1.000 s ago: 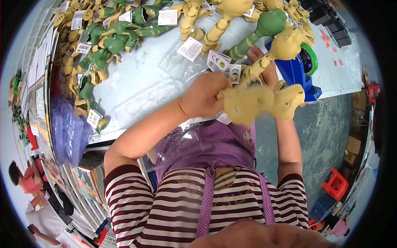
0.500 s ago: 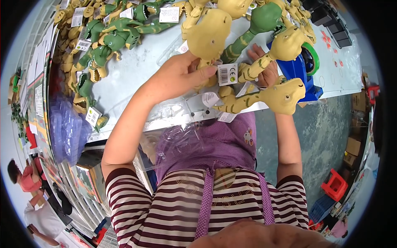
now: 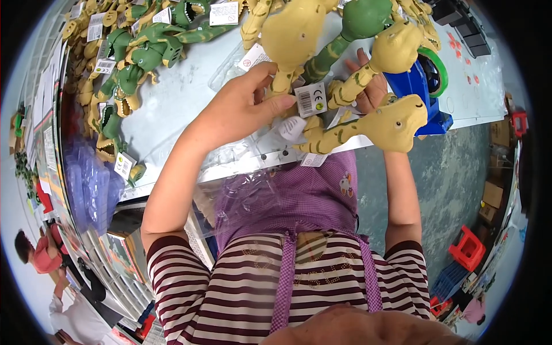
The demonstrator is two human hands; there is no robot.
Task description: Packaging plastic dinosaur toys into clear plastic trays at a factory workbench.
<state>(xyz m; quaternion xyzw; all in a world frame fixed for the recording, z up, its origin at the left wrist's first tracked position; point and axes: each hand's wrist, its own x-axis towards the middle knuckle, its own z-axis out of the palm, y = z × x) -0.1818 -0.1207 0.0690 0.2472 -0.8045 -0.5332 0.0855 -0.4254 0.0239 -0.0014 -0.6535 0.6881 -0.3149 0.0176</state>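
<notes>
My left hand (image 3: pixel 230 112) is closed round the neck of a large yellow long-necked toy dinosaur (image 3: pixel 292 37), thumb toward the near side. Beside it a green toy dinosaur (image 3: pixel 365 18) leans to the right. Two more yellow toy dinosaurs, an upper one (image 3: pixel 395 50) and a lower one (image 3: pixel 397 122), point their heads right at the table's near edge. A white barcode tag (image 3: pixel 311 99) hangs among their necks. Behind these two, my right hand (image 3: pixel 374 91) shows spread fingers and part of its palm; the toys hide the rest.
Green and yellow toy dinosaurs (image 3: pixel 146 57) with tags are heaped at the far left. Clear plastic trays (image 3: pixel 92 187) stand left of the table (image 3: pixel 172 106). At right are a blue tape dispenser (image 3: pixel 411 83) with green tape (image 3: pixel 440 72) and black boxes (image 3: pixel 460 26). Clear film (image 3: pixel 247 198) hangs at the near edge.
The view has shifted a little. The large yellow dinosaur's neck stands slightly more upright in my left hand. My right hand's fingers reach a bit higher behind the upper yellow dinosaur.
</notes>
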